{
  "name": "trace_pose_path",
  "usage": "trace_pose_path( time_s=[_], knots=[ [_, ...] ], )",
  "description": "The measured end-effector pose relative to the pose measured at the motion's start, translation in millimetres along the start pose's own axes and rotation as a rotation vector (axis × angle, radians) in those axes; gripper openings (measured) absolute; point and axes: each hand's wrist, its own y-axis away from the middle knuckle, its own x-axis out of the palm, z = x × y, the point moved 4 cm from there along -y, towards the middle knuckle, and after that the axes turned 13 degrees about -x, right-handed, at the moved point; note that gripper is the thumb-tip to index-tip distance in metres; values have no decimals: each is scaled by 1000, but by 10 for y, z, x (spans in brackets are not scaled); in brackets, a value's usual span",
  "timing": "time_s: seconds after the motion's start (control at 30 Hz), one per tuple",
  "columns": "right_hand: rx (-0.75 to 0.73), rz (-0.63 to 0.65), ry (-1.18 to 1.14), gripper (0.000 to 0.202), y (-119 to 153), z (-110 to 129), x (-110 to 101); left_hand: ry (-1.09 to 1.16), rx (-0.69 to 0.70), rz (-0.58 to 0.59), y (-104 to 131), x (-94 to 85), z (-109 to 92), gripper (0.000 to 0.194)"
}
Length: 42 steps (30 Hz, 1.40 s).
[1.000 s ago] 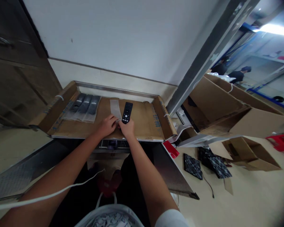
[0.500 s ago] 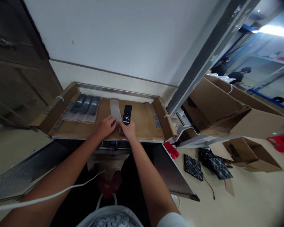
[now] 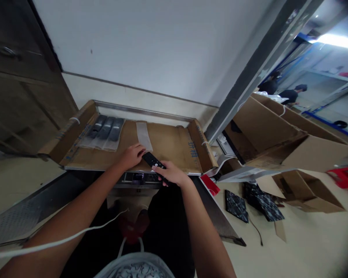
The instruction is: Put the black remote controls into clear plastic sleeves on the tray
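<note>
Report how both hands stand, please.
Right hand holds black remote. Left hand at near end of translucent bag. Three bagged dark items lie farther left.

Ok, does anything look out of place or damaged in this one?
Nothing around the remote in the right hand stands out. To the right, though, dark patterned things lie askew on the floor with a cord beside them, which looks untidy.

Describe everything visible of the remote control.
The remote control is slim, black and plastic-looking, with a round white button and smaller, blurred ones on its upturned face. The right hand grips its near end; it slants over the near edge of the cardboard, its far end beside the left hand and the plastic bag. Contact there is unclear.
</note>
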Motion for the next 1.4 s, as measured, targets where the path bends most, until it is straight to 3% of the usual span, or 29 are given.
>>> trace_pose_path(
  time_s=[0.3,0.67,0.9,1.17,1.27,1.4],
  knots=[
    [40,73,4,40,-134,-18,-143,65,-27,17,2,-28,27,22],
    [-25,25,57,37,-353,-7,-185,110,-21,11,1,-86,-6,22],
    [-103,-61,-35,77,-446,-89,-47,144,-39,-12,-7,-100,14,19],
    [-151,-169,-28,47,-673,-135,87,208,-114,-40,-26,-112,75,14],
    [-159,-315,40,33,-805,-197,91,251,-128,-63,-30,-86,125,15],
    [-209,-569,313,16,-961,-125,100,289,-164,-80,-40,-36,198,16]
  ],
)
